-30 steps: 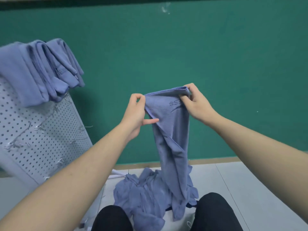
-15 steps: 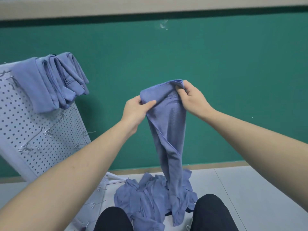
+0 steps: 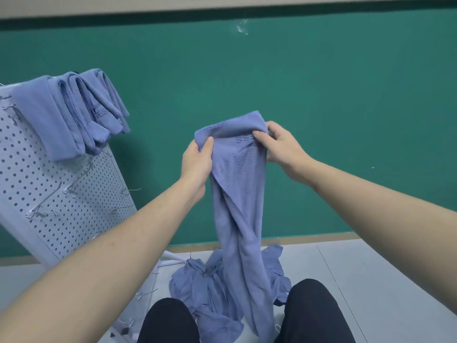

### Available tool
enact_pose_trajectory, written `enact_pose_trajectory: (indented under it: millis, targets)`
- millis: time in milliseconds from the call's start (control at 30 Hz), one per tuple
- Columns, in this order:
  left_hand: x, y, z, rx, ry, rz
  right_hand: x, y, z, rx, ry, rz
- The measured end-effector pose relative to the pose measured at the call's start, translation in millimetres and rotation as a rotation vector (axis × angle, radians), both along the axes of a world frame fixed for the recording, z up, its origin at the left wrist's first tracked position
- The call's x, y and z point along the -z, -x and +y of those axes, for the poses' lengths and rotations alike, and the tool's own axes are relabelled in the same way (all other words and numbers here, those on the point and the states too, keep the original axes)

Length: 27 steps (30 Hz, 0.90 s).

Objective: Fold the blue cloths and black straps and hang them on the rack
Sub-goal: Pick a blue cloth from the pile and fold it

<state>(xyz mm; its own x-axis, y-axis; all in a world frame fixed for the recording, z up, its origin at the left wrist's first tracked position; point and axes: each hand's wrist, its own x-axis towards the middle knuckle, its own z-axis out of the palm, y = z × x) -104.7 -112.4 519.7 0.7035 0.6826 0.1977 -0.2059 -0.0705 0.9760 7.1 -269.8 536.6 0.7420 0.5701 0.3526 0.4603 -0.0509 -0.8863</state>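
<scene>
Since a second ago our left hand [image 3: 196, 160] and right hand [image 3: 282, 147] had drawn closer, each still pinching the top hem of the blue cloth [image 3: 237, 194], which hung at centre. We judged a fold begun; rack [image 3: 61, 194] at 9 o'clock.

The pale grey floor [image 3: 371, 280] runs up to a tan skirting strip at the foot of the green wall. A crumpled heap of blue cloths [image 3: 205, 285] lies directly on it, between the person's dark-clad knees and the wall. To the left, the white perforated rack [image 3: 61, 194] stands tilted on the floor, with folded blue cloths [image 3: 74, 112] draped side by side over its top edge.
</scene>
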Motion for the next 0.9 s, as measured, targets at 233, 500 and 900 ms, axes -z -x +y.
enact_pose_trajectory:
  millis: [233,500,900]
  targets:
    - [7.9,-3.5,2.8,0.047,0.086,-0.055,13.1,11.5,8.8,0.077,0.134,-0.223]
    - [18.7,-1.2,-5.3,0.229,0.218,0.073,19.2,9.3,18.6,0.136,0.079,-0.085]
    - [19.5,-8.1,12.4,0.067,0.200,0.017,11.8,-2.9,11.9,0.171,0.088,-0.176]
